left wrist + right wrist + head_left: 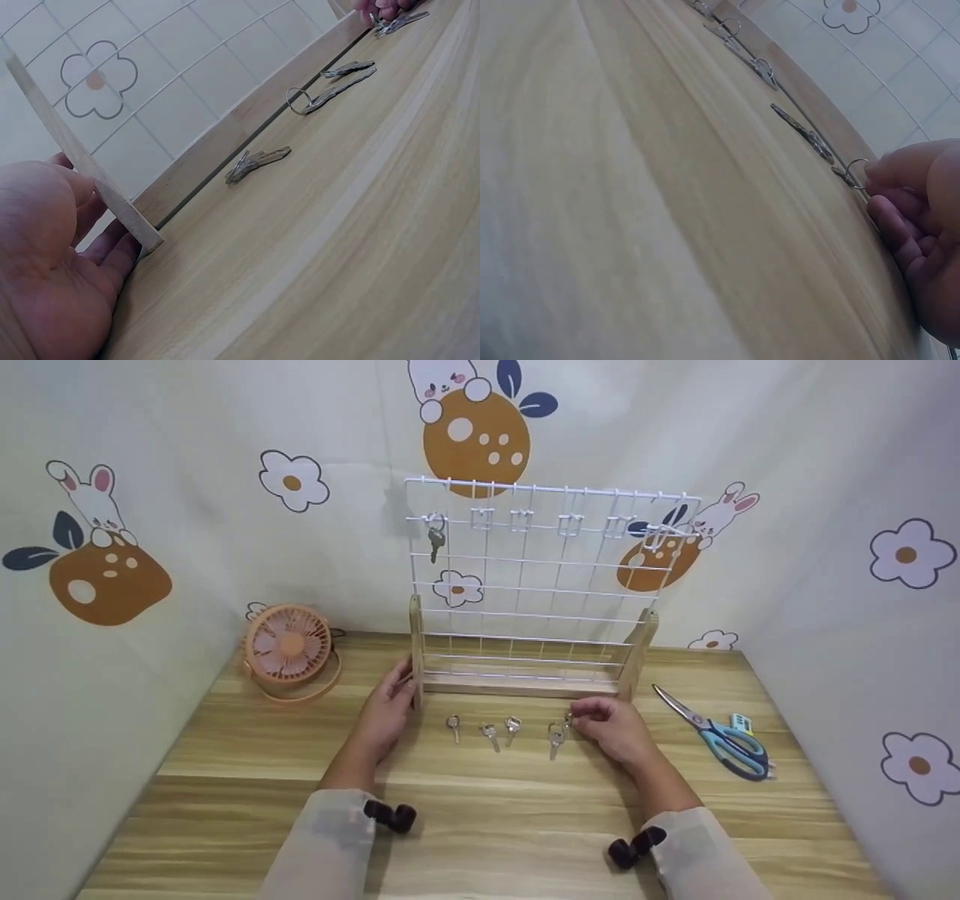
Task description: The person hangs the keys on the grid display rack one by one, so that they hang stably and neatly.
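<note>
A white wire grid rack (525, 598) with wooden legs stands on the table. My left hand (386, 709) holds its left wooden leg (112, 191), fingers partly hidden behind the wood in the left wrist view. My right hand (611, 727) pinches a key ring (857, 166) between thumb and fingers, its key low over the tabletop and partly hidden. Close to it lies a key with a ring (556, 739). Further left lie more keys (490, 735), in front of the rack's base. One key (435, 542) hangs from a hook at the rack's upper left.
Several white hooks (521, 519) line the rack's upper part. An orange desk fan (289, 645) stands at the back left. Blue-handled scissors (731, 746) and a small light-blue item (741, 724) lie at the right. Patterned curtains (337, 562) enclose the table.
</note>
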A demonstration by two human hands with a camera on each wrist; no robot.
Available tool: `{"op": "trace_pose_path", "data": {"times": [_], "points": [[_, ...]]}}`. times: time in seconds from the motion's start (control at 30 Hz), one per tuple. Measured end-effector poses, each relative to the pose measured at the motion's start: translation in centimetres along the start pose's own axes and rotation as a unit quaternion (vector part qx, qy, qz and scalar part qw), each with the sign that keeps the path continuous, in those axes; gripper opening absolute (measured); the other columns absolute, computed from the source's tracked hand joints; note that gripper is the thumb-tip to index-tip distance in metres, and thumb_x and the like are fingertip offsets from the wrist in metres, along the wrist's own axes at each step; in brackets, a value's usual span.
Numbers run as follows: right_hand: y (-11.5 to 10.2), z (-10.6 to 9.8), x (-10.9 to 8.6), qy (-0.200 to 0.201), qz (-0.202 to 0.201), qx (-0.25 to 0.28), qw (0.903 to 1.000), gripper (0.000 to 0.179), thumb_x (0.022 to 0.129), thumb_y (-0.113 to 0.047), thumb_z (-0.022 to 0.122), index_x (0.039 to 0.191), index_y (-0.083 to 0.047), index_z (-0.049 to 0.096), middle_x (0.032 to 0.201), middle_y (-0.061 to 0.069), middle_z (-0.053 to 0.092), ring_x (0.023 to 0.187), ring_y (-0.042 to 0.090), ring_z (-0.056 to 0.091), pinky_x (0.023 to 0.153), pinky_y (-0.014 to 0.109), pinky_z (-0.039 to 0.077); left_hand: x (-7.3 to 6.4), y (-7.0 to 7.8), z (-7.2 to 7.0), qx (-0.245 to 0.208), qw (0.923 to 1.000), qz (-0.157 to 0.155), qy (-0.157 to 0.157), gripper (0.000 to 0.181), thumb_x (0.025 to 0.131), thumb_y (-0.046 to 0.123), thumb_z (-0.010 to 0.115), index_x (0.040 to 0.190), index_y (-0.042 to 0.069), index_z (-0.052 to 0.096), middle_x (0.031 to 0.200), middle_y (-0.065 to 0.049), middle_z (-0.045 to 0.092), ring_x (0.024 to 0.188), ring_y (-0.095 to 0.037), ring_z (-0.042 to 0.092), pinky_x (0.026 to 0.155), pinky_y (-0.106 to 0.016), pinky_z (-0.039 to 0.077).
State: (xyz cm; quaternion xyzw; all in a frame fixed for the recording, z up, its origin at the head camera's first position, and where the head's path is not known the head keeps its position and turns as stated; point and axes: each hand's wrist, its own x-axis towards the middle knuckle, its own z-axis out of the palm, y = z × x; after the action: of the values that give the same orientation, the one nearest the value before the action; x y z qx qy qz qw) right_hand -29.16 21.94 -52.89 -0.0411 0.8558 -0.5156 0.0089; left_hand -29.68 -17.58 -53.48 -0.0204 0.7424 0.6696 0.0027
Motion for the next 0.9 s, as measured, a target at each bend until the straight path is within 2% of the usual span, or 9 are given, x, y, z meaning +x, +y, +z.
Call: {"op": "trace_pose_path", "data": {"times": [0.2,0.37,0.53,0.7,0.9], "points": [[-0.2,0.1,0.0,-0.006,-0.011,-0.041,0.9991,0.016,0.093,-0.005,0.078,0.107,-0.009,0.084,0.108,0.007,0.083,0.101,0.012,0.069,0.087,0.017,0.052,-0.1,0.2,-0.1,0.002,1.0000,-0.004,0.001,0.056,0.114,0.023,0.050,0.168,0.026,0.035,0.171,-0.004,0.042,0.159,-0.026,0.041,0.132,-0.043,0.036],[0.0,0.2,0.1,0.015,-0.008,-0.045,0.9988,0.013,0.095,-0.007,0.079,0.105,-0.012,0.085,0.107,0.005,0.083,0.102,0.011,0.070,0.088,0.019,0.053,-0.1,0.2,0.0,-0.005,1.0000,0.007,-0.003,0.056,0.115,0.022,0.049,0.169,0.025,0.035,0.172,-0.005,0.041,0.160,-0.026,0.040,0.133,-0.044,0.035],[-0.2,0.2,0.2,0.062,0.009,0.003,0.9980,0.014,0.097,-0.009,0.078,0.109,-0.009,0.084,0.109,0.009,0.082,0.093,0.007,0.069,0.081,0.016,0.055,0.0,0.1,0.1,-0.009,0.9999,0.010,-0.004,0.055,0.115,0.021,0.048,0.169,0.024,0.035,0.172,-0.006,0.041,0.161,-0.026,0.038,0.134,-0.043,0.033],[-1.6,0.3,-0.1,0.115,-0.008,0.053,0.9920,0.014,0.096,-0.011,0.079,0.109,-0.008,0.084,0.110,0.009,0.082,0.091,0.004,0.070,0.079,0.014,0.058,-0.1,0.3,0.2,-0.013,0.9998,0.014,-0.004,0.055,0.115,0.021,0.048,0.168,0.022,0.035,0.172,-0.007,0.040,0.161,-0.027,0.037,0.135,-0.044,0.032],[-4.8,0.9,-1.0,0.114,-0.032,0.156,0.9806,0.015,0.095,-0.005,0.079,0.109,-0.001,0.082,0.104,0.004,0.082,0.092,0.007,0.075,0.083,0.020,0.064,-0.1,0.3,0.2,-0.016,0.9998,0.012,0.000,0.055,0.115,0.021,0.048,0.168,0.024,0.036,0.173,-0.005,0.040,0.161,-0.026,0.037,0.134,-0.043,0.034]]}}
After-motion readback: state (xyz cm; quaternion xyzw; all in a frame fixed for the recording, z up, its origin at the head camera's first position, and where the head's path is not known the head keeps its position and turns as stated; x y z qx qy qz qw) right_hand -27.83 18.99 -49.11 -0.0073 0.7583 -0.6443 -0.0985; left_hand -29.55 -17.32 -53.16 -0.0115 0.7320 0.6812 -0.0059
